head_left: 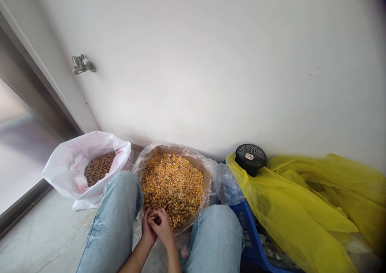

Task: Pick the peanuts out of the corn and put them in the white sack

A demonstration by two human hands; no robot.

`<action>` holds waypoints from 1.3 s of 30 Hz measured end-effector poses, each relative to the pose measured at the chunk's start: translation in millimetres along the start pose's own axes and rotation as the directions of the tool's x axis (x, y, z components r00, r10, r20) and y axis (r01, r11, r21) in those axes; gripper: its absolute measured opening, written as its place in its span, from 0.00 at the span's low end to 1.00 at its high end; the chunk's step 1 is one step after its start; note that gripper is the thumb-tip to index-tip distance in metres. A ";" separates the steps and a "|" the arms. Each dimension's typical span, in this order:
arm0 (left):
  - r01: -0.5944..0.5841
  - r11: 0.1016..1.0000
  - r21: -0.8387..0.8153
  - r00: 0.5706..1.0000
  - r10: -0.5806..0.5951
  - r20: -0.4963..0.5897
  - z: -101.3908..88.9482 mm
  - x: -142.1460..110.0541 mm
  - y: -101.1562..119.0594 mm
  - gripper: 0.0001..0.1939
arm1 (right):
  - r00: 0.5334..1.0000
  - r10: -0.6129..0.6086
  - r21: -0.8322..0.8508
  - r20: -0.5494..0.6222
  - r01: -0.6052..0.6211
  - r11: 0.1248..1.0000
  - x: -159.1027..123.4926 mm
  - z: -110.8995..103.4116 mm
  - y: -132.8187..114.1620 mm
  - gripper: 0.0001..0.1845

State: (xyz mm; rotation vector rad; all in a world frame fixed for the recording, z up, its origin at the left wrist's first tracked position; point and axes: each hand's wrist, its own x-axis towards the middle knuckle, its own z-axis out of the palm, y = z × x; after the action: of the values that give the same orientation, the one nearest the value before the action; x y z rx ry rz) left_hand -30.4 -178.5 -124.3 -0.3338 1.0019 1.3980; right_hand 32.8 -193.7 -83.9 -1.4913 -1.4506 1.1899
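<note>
A round container lined with clear plastic [137, 166] sits between my knees, filled with yellow corn kernels [173, 176] mixed with brown peanuts in shells. My left hand [147, 226] and my right hand [164, 226] meet at its near edge, fingers pinched together on a small brown piece, probably a peanut [156, 218]. Both hands rest over the grain pile. To the left stands a white plastic bag [68, 164] holding brown peanuts [99, 167].
My legs in light blue jeans [113, 220] flank the container. A small black fan [251, 158] lies on yellow plastic sheeting [301, 208] over a blue crate [249, 228] at right. A white wall with a metal tap [82, 65] is behind; a sliding door frame [21, 208] runs at left.
</note>
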 end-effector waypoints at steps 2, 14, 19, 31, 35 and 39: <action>0.109 0.993 -0.052 0.994 -0.110 -0.018 0.9 -0.9 1.2 0.13 | 1.000 -0.006 0.036 -0.016 0.007 0.999 -0.1 0.2 0.4 0.05; 0.145 0.985 -0.091 0.989 -0.147 -0.012 0.3 -1.1 1.5 0.07 | 0.826 0.166 0.108 -0.538 -0.128 0.986 10.6 1.0 61.4 0.17; 0.147 0.983 -0.114 0.989 -0.147 0.007 -0.8 -0.4 0.7 0.06 | 0.894 0.075 -0.227 -0.443 -0.193 0.955 5.4 8.2 77.3 0.19; 0.145 0.984 -0.106 0.989 -0.147 -0.005 -1.1 1.5 0.7 0.05 | 0.938 0.141 -0.189 -0.317 -0.208 0.960 6.0 13.3 71.8 0.12; 0.153 0.982 -0.107 0.987 -0.156 -0.022 1.1 -1.6 1.8 0.06 | 0.926 0.155 -0.059 -0.343 -0.186 0.981 5.0 13.5 73.2 0.11; 0.144 0.982 -0.120 0.989 -0.147 -0.022 1.5 -3.0 2.4 0.07 | 0.904 0.169 0.045 -0.392 -0.165 0.985 5.0 12.8 74.9 0.10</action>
State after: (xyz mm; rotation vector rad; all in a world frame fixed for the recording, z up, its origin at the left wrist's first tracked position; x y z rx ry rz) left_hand -31.5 -178.9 -120.4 -0.5076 0.9034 1.3248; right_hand 44.1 -197.5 -159.1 -1.7571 -1.0584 0.9187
